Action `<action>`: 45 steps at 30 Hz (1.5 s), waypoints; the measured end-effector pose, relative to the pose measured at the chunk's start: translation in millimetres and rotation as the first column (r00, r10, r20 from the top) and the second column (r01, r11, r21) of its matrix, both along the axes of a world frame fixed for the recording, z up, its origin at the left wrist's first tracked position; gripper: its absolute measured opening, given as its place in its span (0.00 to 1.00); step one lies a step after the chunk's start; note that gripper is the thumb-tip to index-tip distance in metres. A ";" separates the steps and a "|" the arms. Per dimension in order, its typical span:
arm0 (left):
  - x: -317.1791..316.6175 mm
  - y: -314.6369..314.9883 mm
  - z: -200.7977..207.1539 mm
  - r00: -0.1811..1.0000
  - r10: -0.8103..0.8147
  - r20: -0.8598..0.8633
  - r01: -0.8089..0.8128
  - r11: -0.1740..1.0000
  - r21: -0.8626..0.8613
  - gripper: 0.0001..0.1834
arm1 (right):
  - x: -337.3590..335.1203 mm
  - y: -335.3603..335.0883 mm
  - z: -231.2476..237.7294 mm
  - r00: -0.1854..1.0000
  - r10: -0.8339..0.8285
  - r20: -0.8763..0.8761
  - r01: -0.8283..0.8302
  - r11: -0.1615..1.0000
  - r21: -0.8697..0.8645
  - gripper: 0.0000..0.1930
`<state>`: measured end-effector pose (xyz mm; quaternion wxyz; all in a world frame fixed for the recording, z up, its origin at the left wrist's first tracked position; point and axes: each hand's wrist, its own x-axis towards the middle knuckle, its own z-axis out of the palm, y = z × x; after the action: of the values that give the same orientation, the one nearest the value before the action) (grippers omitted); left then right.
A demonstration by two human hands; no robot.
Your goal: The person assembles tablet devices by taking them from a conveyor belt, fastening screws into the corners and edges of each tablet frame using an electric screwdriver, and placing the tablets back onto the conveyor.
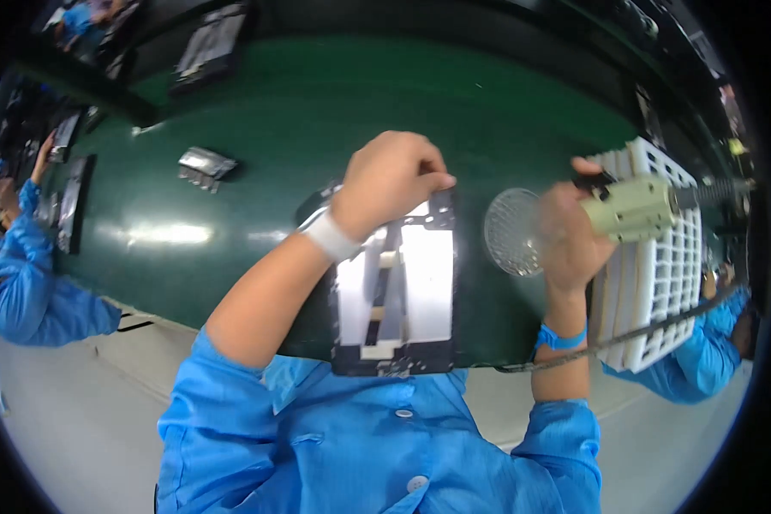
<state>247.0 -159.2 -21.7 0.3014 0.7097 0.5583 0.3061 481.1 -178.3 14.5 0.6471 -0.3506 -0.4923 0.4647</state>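
Observation:
A flat tablet-like device (428, 291) with a black frame and silvery panels lies in front of me at the bench's near edge. My left hand (390, 182) is over its far end, fingers curled and pressed together; whatever they may pinch is hidden. In my right hand (570, 236), smeared by motion, is a pale green electric screwdriver (634, 210), its body pointing right. A clear round textured dish (512, 233) sits just left of that hand; its contents are too small to tell.
White grid trays (672, 257) stand stacked at the right, close to the screwdriver. A dark cable (634, 338) crosses my right forearm. On the green bench (274, 111) lies a small silvery part (206, 164). Co-workers in blue sleeves (30, 283) sit at both sides.

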 end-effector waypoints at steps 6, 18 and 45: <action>-7.1 -26.2 9.7 0.996 0.021 0.084 -0.014 0.996 -0.086 0.07 | -59.3 1.1 26.5 0.980 0.182 -0.084 -0.183 0.983 -0.006 0.17; -9.3 -22.5 10.3 0.997 0.018 0.079 -0.007 0.992 -0.129 0.07 | -90.7 12.9 -5.3 0.988 0.144 -0.047 -0.143 0.989 0.022 0.14; -9.1 -21.3 5.2 0.996 -0.009 0.094 0.019 0.994 -0.110 0.08 | -85.5 18.8 -13.0 0.984 0.180 -0.003 -0.180 0.984 0.009 0.15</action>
<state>237.9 -180.5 -16.5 0.3683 0.6807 0.5547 0.3054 395.6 -159.5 1.5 0.6047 -0.3010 -0.5227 0.5201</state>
